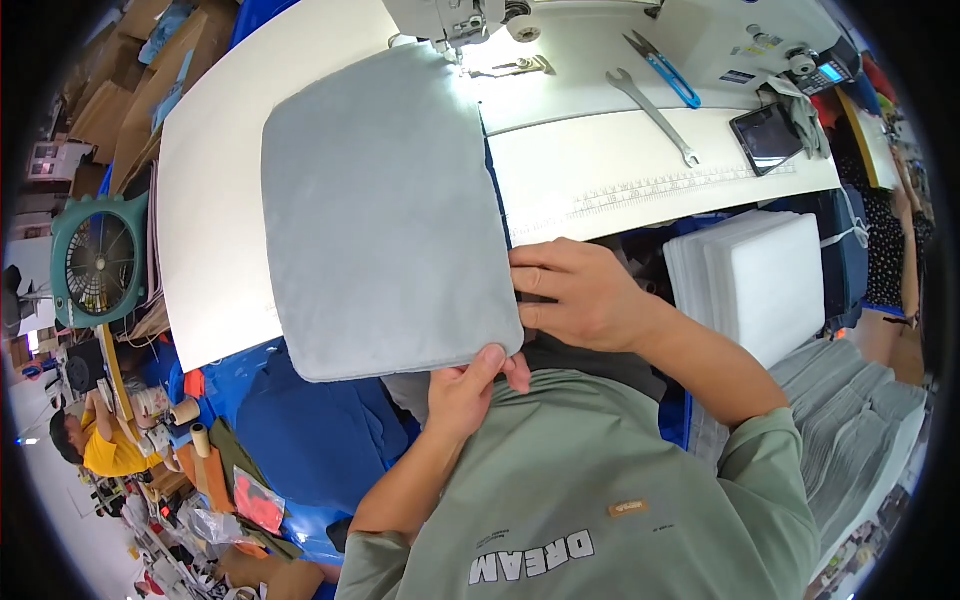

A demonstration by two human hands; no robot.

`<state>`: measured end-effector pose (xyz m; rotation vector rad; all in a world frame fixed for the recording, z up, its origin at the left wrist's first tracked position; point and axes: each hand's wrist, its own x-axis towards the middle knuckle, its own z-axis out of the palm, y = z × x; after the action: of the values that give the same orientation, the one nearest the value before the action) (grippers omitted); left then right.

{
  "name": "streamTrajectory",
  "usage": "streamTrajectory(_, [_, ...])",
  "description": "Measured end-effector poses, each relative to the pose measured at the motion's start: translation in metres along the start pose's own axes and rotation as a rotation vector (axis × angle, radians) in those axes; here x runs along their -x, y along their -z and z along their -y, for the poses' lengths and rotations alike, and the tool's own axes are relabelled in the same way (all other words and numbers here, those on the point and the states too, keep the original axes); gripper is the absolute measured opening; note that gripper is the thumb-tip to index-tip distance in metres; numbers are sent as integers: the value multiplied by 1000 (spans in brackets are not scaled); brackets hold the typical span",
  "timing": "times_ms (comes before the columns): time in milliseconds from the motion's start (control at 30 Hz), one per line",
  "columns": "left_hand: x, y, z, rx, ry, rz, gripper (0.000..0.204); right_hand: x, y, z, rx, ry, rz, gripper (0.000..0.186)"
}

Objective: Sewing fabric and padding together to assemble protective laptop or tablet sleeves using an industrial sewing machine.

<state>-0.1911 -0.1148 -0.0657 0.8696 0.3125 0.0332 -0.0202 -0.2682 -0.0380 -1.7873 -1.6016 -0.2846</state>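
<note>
A grey padded fabric panel (385,215) with rounded corners lies on the white sewing table, its far right corner under the lit head of a sewing machine (455,25). My left hand (465,390) pinches the panel's near edge close to its right corner, thumb on top and fingers beneath. Along the right edge, just above that corner, my right hand (580,295) has its fingers closed at the panel's side; the fingertips are partly hidden by the fabric. A strip of dark blue shows along the panel's right edge.
On the table's right are an open-end wrench (652,115), blue-handled thread snips (665,72) and a phone (766,138). White padding sheets (765,285) and grey fabric pieces (850,430) are stacked at right. Dark blue fabric (310,430) lies lower left; a green fan (100,260) stands far left.
</note>
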Motion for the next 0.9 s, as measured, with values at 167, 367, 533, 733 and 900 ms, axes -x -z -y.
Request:
streamTrajectory(167, [-3, 3, 3, -75, 57, 17, 24, 1, -9, 5, 24, -38, 82, 22])
streamTrajectory(367, [-4, 13, 0, -145, 80, 69, 22, 17, -15, 35, -906, -1235, -168, 28])
streamTrajectory(533, [-6, 6, 0, -242, 69, 18, 29, 7, -13, 39, -1265, -1097, 22, 27])
streamTrajectory(733, [-19, 0, -1, -129, 67, 27, 45, 12, -17, 41, -1434, -1159, -5, 30])
streamTrajectory(900, [-17, -3, -12, -258, 85, -6, 43, 31, -31, 53, -104, -649, -407, 9])
